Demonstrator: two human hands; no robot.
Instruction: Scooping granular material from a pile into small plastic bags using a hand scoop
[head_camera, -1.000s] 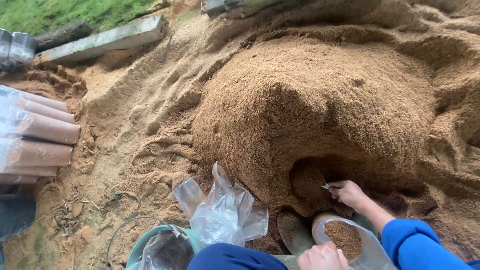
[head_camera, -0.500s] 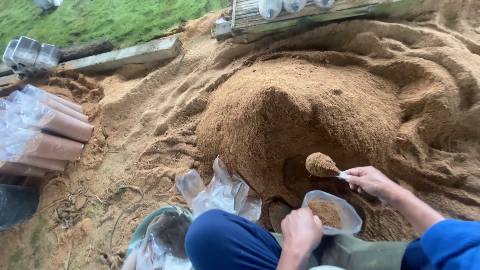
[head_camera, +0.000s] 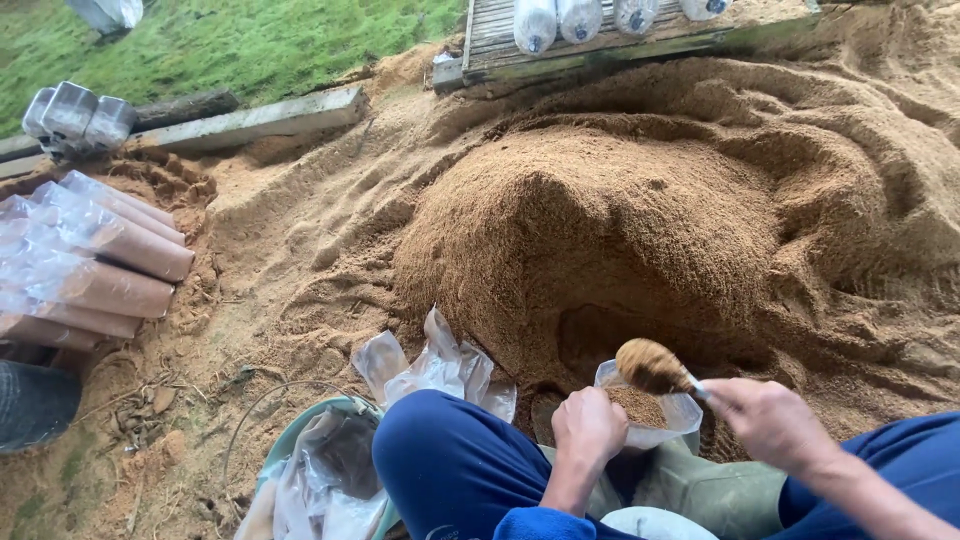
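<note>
My right hand (head_camera: 770, 420) holds a small scoop (head_camera: 652, 366) heaped with brown sawdust, poised just over the mouth of a clear plastic bag (head_camera: 672, 412). My left hand (head_camera: 588, 428) grips the near rim of that bag, which is partly filled with sawdust. Right behind the bag rises a big sawdust pile (head_camera: 610, 220) with a dug hollow at its foot. My knee in blue trousers (head_camera: 450, 465) sits in front of the bag.
Loose empty plastic bags (head_camera: 435, 365) lie by the knee, more in a green basin (head_camera: 320, 470). Filled sawdust bags (head_camera: 100, 265) are stacked at the left. A wooden pallet (head_camera: 600, 40) with bags lies at the back, grass (head_camera: 260, 40) beyond. A green boot (head_camera: 710, 490) is below the bag.
The right hand dug the scoop into the pile's hollow, lifted it full and carried it left over the bag. The left hand stayed on the bag's rim.
</note>
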